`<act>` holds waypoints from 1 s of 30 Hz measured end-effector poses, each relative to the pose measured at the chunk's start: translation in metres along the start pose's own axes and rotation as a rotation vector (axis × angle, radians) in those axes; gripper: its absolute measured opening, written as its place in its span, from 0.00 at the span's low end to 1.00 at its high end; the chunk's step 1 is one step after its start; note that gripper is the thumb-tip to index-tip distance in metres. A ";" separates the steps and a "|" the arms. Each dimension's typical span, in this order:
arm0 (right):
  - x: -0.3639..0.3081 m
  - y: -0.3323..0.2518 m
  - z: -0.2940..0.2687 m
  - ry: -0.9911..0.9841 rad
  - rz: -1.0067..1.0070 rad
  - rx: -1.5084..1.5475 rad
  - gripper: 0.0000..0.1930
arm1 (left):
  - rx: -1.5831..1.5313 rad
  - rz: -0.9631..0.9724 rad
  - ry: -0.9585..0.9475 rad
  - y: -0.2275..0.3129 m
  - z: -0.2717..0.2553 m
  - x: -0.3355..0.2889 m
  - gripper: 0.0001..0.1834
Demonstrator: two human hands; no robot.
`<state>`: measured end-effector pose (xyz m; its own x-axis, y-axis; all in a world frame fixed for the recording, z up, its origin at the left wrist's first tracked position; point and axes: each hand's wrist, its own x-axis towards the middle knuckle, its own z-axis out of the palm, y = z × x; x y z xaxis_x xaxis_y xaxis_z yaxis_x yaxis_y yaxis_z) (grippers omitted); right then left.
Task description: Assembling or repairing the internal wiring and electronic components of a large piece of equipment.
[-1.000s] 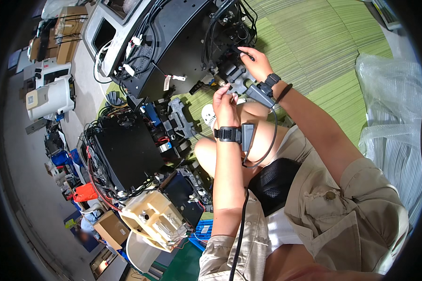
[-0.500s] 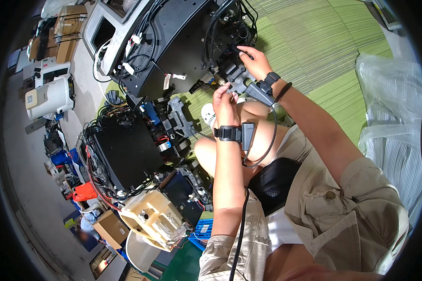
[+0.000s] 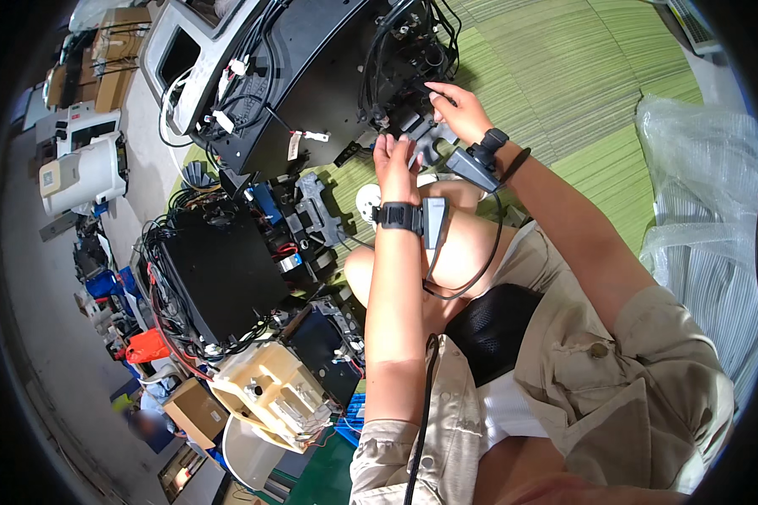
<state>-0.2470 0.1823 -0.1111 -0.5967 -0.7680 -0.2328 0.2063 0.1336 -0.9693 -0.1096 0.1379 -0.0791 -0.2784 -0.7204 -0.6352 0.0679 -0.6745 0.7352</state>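
A large black machine housing lies tilted in front of me, with black cables and metal parts at its near right end. My left hand reaches up to its lower edge, beside a grey bracket-like part. The fingers are stretched out and slightly apart, with nothing visible in them. Just to the right, my right hand has thumb and fingers closed around a slender black piece by the cables. Its far end merges with the dark machine, so its kind is unclear.
To the left stands another black box-shaped unit with loose wires. A cream plastic tank and a cardboard box are nearer. Clear plastic wrap lies on the right of the green carpet. A person is at lower left.
My left hand has shifted slightly up and left along the machine's edge, and its fingers have straightened. My right hand stays almost where it was, with the black piece still in it.
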 end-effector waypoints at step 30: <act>-0.067 -0.048 -0.046 0.024 -0.047 -0.074 0.16 | -0.036 0.157 -0.290 -0.019 0.045 0.038 0.10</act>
<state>-0.2528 0.2565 -0.0528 -0.6231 -0.7592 -0.1880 0.1206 0.1442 -0.9822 -0.1647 0.1309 -0.1068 -0.5223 -0.7439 -0.4169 0.1644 -0.5676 0.8067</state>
